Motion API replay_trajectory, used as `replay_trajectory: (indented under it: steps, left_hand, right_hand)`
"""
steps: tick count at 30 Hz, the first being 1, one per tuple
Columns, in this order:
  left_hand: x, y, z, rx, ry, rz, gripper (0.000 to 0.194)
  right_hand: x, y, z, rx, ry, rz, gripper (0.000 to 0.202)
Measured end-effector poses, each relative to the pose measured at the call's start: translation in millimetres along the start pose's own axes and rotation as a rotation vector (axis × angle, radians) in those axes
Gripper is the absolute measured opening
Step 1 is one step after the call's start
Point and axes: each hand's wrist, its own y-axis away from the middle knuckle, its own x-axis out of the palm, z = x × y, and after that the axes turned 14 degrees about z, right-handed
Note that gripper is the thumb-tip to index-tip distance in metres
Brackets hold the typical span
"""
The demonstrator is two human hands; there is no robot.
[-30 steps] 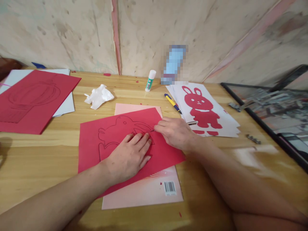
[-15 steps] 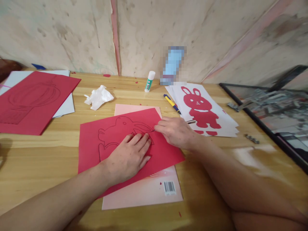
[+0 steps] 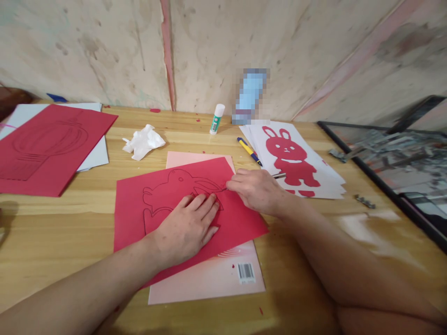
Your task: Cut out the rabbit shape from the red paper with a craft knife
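Observation:
A sheet of red paper (image 3: 132, 214) with a rabbit outlined in dark line lies slanted over a pale pink booklet (image 3: 206, 284), whose barcode shows at the lower right. My left hand (image 3: 190, 225) rests flat on the sheet, fingers stretched out across the lower part of the drawing. Close to its fingertips, my right hand (image 3: 253, 188) is closed in a pinch round a slim craft knife (image 3: 279, 176). The knife's dark tip touches the sheet by the ends of the rabbit's ears. Its back end sticks out behind the hand, and the fingers hide the middle.
A glue stick (image 3: 217, 119) stands upright near the wall, with a crumpled tissue (image 3: 144, 141) to its left. White sheets with a red rabbit cutout (image 3: 288, 151) lie right, beside a yellow-blue pen (image 3: 249, 151). More red paper (image 3: 63, 158) lies left; a black-edged tray (image 3: 384, 190) is far right.
My right hand has shifted very slightly to the right with the knife. My left hand and the red sheet have stayed in place.

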Motion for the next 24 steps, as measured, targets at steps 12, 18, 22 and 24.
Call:
replay_trajectory:
  steps: [12,18,22,24]
  left_hand:
    - [-0.1,1.0,0.2,0.001,0.002,0.010,0.046]
    - [-0.3,1.3,0.6,0.004,0.000,0.000,0.046]
    - [0.9,2.5,0.4,-0.003,0.001,-0.007,0.047]
    - [2.0,3.2,0.3,-0.005,-0.001,-0.014,0.047]
  right_hand:
    - [-2.1,0.6,-0.4,0.020,-0.001,0.044,0.024]
    - [-3.8,1.2,2.6,0.071,-0.024,0.080,0.025]
    - [-8.7,2.6,9.1,0.178,-0.018,0.088,0.023]
    - [-13.0,2.6,16.0,0.256,-0.035,0.083,0.023]
